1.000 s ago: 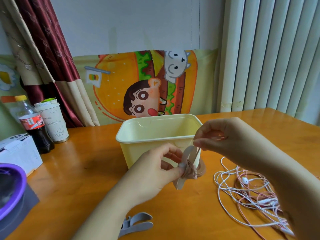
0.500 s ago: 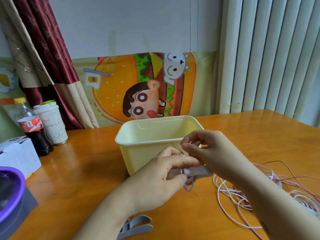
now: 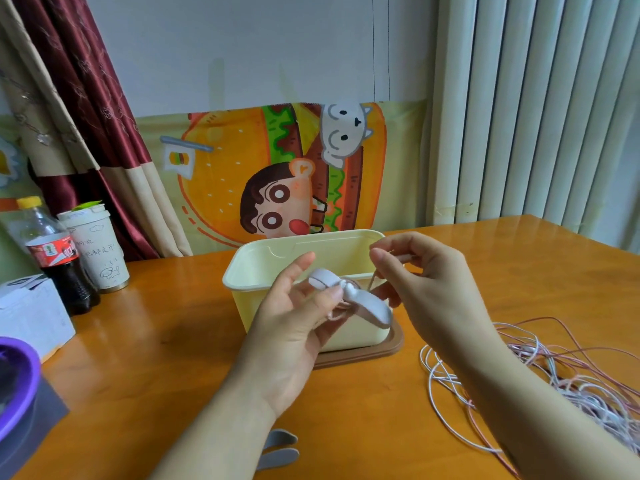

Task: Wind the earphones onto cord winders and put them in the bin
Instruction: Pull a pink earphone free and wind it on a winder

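My left hand [image 3: 298, 327] pinches a pale grey cord winder [image 3: 367, 304] in front of the cream bin [image 3: 263, 261], with pink earphone cord looped around its middle. My right hand [image 3: 426, 282] pinches the free end of that pink cord [image 3: 373, 279] just right of the winder, pulling it taut. A tangle of white and pink earphones [image 3: 561, 379] lies on the table to the right, partly hidden by my right forearm. A spare grey cord winder [image 3: 280, 448] lies near the table's front edge, below my left wrist.
The bin stands on a brown lid [image 3: 391, 348] on the orange wooden table [image 3: 166, 341]. At the left are a cola bottle [image 3: 57, 258], a paper cup [image 3: 98, 249], a white box [image 3: 33, 313] and a purple-rimmed container [image 3: 17, 379].
The winder turned in my left hand from lying low and flat to tilted higher in front of the bin. My right hand rose and drew the cord up beside it.
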The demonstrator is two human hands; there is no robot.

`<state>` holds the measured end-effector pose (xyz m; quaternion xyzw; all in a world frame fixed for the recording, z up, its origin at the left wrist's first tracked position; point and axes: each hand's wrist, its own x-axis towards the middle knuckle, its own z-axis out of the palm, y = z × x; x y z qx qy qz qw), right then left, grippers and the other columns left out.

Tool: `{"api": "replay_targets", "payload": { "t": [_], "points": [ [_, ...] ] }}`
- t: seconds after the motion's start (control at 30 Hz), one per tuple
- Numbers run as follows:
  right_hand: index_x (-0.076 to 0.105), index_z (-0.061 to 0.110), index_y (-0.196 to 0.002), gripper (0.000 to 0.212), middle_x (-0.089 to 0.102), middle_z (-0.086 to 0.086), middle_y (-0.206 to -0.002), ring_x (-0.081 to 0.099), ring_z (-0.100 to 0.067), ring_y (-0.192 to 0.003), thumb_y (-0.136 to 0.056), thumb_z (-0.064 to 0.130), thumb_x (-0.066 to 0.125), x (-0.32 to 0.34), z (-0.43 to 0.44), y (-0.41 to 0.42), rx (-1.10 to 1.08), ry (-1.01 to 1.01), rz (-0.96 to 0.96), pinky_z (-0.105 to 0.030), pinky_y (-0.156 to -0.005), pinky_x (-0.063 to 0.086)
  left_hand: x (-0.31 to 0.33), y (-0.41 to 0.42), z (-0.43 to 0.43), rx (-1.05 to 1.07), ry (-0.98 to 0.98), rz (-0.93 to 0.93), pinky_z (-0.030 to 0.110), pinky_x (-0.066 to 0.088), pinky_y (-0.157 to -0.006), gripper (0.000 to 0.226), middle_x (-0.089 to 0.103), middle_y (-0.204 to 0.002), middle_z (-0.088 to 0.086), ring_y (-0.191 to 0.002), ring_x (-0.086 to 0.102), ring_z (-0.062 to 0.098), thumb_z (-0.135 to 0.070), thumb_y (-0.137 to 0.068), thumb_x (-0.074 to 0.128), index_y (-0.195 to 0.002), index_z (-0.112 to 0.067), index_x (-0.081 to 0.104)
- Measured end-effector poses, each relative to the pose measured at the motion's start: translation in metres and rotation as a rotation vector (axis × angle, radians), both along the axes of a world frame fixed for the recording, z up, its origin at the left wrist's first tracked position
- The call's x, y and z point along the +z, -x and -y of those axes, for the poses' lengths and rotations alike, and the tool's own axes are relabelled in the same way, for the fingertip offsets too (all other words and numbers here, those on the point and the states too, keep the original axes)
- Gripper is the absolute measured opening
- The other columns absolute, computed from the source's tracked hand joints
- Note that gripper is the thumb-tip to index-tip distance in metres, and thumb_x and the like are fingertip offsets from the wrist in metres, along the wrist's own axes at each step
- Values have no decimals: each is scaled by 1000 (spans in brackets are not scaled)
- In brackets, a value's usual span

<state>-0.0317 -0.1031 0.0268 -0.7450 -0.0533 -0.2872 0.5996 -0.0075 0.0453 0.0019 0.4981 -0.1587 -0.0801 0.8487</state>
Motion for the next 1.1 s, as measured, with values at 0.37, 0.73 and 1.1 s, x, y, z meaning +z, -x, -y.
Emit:
{"api": "replay_targets", "payload": {
  "t": [0.37,0.73,1.1],
  "points": [
    [64,11,-80,10,64,5,-59,58,-9,-46,-81,17,73,-1,-7,4,119,41,-16,-19,-48,47,5,-14,9,35,91,-186,19,51,-43,14,70,-63,10,-52,69,11,-6,-87,50,-92,-5,63],
    [64,13,-73,31,70,-4,-66,61,-8,-54,-61,41,72,12,2,11,223,225,-57,-22,-55,50,9,14,-2,-170,-242,-16,21,44,-54,31,73,-94,-9,-70,63,2,-26,-89,50,-106,-33,75],
    [71,15,-85,21,72,3,-70,68,-7,-64,-81,34,65,13,7,12,210,340,-158,-19,-63,55,5,8,-9,77,-539,195,19,48,-58,28,71,-88,-11,-82,64,8,-54,-67,60,-89,-38,70]
  ]
}}
